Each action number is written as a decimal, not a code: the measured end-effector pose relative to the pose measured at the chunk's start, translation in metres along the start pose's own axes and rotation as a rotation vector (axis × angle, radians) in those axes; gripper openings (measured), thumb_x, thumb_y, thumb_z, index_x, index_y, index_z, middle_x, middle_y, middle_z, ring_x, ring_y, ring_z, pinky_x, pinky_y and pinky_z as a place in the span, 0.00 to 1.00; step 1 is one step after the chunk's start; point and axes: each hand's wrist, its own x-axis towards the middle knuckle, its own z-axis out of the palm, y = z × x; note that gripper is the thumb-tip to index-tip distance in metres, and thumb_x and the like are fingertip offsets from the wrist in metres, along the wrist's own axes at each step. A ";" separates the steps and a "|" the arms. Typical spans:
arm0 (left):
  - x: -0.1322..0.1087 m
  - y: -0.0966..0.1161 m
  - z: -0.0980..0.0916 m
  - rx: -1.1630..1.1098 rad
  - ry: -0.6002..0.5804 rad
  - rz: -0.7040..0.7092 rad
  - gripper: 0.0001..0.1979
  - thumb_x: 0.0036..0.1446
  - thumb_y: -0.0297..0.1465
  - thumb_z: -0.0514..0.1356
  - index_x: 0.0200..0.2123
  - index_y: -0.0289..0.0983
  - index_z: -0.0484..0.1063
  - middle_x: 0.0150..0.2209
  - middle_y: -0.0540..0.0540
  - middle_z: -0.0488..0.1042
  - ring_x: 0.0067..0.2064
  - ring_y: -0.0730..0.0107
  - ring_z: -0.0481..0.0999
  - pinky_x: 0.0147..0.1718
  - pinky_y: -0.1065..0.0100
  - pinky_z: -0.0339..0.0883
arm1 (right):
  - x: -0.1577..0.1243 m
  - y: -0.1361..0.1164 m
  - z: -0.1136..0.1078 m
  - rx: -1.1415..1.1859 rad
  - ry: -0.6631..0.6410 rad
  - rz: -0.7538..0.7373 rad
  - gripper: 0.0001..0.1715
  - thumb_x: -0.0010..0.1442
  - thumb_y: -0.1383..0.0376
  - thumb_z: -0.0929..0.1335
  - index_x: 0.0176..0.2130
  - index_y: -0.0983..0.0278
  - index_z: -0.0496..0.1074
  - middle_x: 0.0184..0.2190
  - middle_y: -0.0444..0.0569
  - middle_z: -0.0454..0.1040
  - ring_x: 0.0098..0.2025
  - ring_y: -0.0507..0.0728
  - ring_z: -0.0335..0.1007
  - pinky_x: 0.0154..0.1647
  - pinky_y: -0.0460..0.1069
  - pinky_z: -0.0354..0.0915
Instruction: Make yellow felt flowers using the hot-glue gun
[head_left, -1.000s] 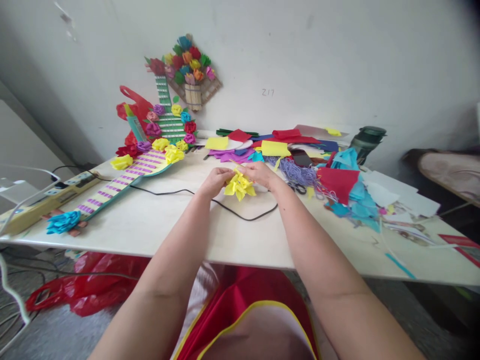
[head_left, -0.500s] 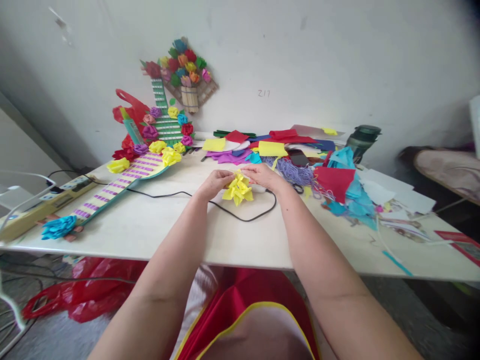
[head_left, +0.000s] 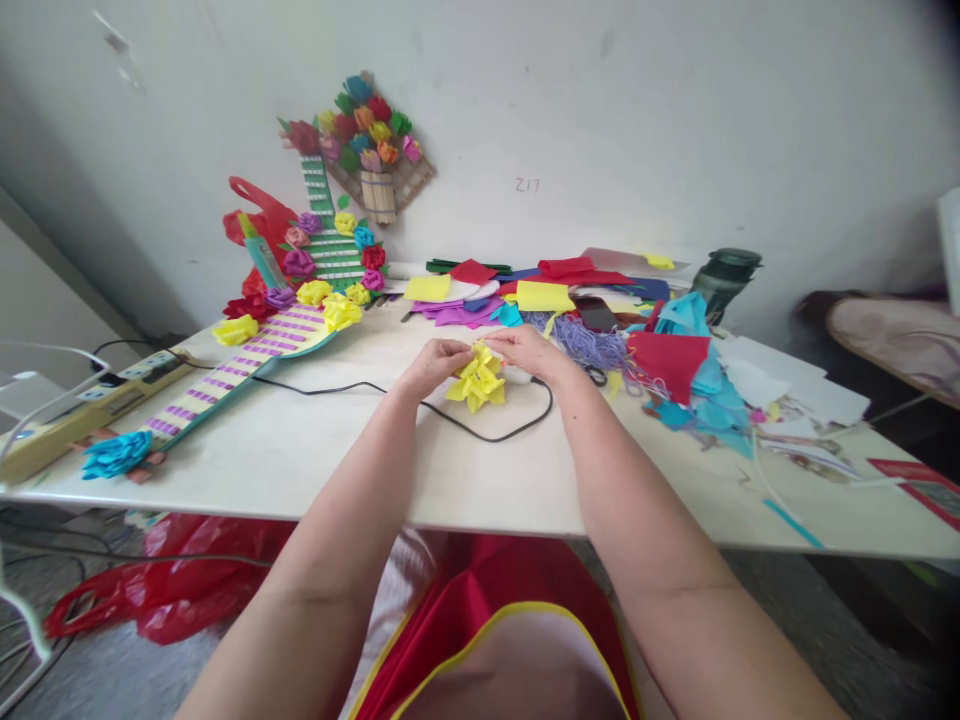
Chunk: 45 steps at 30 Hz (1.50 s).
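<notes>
A yellow paper flower [head_left: 478,380] is held between both hands above the middle of the white table [head_left: 495,490]. My left hand [head_left: 437,365] grips its left side with fingers pinched together. From the right, my right hand [head_left: 525,352] has its fingers closed on the back of the flower. Just below my right palm lies a white tool [head_left: 519,376], partly hidden, with a black cord [head_left: 495,438] that loops in front of the flower.
Decorated striped guitar-like shapes [head_left: 247,362] with paper flowers lie and stand at left, near a power strip [head_left: 97,400]. Coloured paper [head_left: 544,297], purple yarn [head_left: 596,345], red cloth-like paper [head_left: 671,365] and a dark bottle [head_left: 724,282] are at the back and right.
The yellow flower has turned slightly and shifted a little to the right between my fingers. Both hands stay in nearly the same place, still holding it.
</notes>
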 end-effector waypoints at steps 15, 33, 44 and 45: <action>0.001 -0.005 -0.001 -0.304 0.023 -0.118 0.17 0.37 0.37 0.72 0.30 0.33 0.77 0.24 0.47 0.76 0.24 0.70 0.73 0.26 0.69 0.65 | -0.002 -0.002 0.003 0.131 -0.051 -0.067 0.14 0.53 0.62 0.72 0.41 0.63 0.83 0.45 0.51 0.81 0.45 0.57 0.75 0.45 0.51 0.72; 0.002 -0.005 0.000 -0.314 0.039 -0.152 0.12 0.37 0.34 0.69 0.26 0.33 0.76 0.22 0.45 0.76 0.23 0.67 0.74 0.26 0.67 0.67 | 0.002 0.006 0.006 -0.077 -0.062 -0.257 0.14 0.58 0.65 0.70 0.42 0.57 0.83 0.47 0.47 0.81 0.54 0.59 0.75 0.58 0.55 0.68; 0.008 -0.010 0.001 -0.365 0.090 -0.148 0.13 0.35 0.34 0.67 0.25 0.32 0.77 0.24 0.43 0.78 0.26 0.64 0.76 0.29 0.67 0.68 | 0.001 0.004 0.005 -0.288 0.003 -0.282 0.20 0.58 0.71 0.69 0.47 0.53 0.81 0.48 0.45 0.81 0.52 0.59 0.77 0.56 0.55 0.69; 0.009 -0.011 0.001 -0.362 0.093 -0.146 0.12 0.35 0.34 0.67 0.25 0.32 0.77 0.24 0.43 0.78 0.26 0.64 0.76 0.28 0.67 0.68 | 0.001 0.003 0.005 -0.298 0.004 -0.286 0.21 0.58 0.72 0.69 0.47 0.53 0.81 0.48 0.45 0.81 0.52 0.59 0.77 0.56 0.54 0.69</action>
